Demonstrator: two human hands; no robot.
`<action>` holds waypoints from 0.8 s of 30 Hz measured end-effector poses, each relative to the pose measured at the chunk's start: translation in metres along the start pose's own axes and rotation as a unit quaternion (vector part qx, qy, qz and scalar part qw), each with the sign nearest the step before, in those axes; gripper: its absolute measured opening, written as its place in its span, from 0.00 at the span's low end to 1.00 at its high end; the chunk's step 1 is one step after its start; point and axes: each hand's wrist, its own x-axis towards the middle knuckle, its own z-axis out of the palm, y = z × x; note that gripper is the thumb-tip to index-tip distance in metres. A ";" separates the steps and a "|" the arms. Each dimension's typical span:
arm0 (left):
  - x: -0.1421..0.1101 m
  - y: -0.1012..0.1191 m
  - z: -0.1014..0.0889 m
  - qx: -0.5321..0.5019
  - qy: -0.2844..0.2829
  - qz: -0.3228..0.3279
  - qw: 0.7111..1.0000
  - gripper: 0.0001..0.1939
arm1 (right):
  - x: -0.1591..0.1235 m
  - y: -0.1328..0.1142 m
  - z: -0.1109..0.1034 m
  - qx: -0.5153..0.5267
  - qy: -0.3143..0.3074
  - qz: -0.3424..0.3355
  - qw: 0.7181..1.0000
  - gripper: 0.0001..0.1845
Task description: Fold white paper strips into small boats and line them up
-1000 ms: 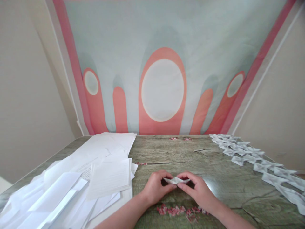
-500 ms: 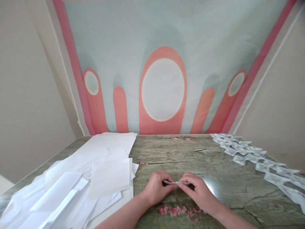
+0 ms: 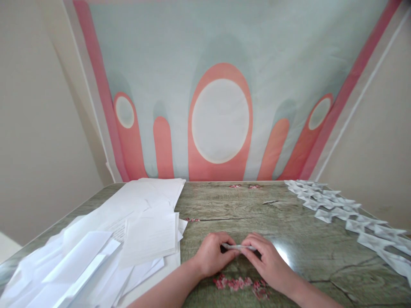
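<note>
Near the front middle of the table, a small folded paper boat is seen nearly edge-on as a thin pale strip. My left hand pinches its left end between thumb and fingers. At the other end, my right hand grips it the same way, fingertips close to the left hand's. Both hands are closed on the piece, and their fingers cover its ends. Several similar folded paper boats lie in rows along the table's right side.
Loose white paper sheets are heaped on the left, some with printed lines. The wood-patterned table carries printed pink blossoms and reflects a bright spot by my right hand. Behind its far edge hangs a green and coral backdrop.
A second ago the paper boat showed its opened, pointed shape; it has since been tilted or pressed into a thin strip. Both hands stay in nearly the same place.
</note>
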 end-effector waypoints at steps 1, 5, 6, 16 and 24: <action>0.000 0.000 0.000 0.002 -0.001 0.003 1.000 0.06 | 0.000 0.000 0.000 -0.002 0.002 0.002 1.000 0.12; 0.001 0.000 0.002 0.016 -0.004 0.008 1.000 0.06 | 0.000 0.001 0.001 -0.002 0.009 -0.003 1.000 0.12; 0.001 0.000 0.002 0.017 -0.004 0.006 1.000 0.07 | 0.000 0.002 0.001 -0.001 0.009 -0.006 1.000 0.12; -0.001 -0.001 0.001 0.028 0.007 0.016 0.999 0.07 | 0.001 0.004 0.002 -0.009 0.009 -0.014 1.000 0.07; -0.001 -0.001 0.003 0.015 0.014 0.015 1.000 0.05 | 0.001 -0.003 0.000 -0.022 0.008 0.018 1.000 0.05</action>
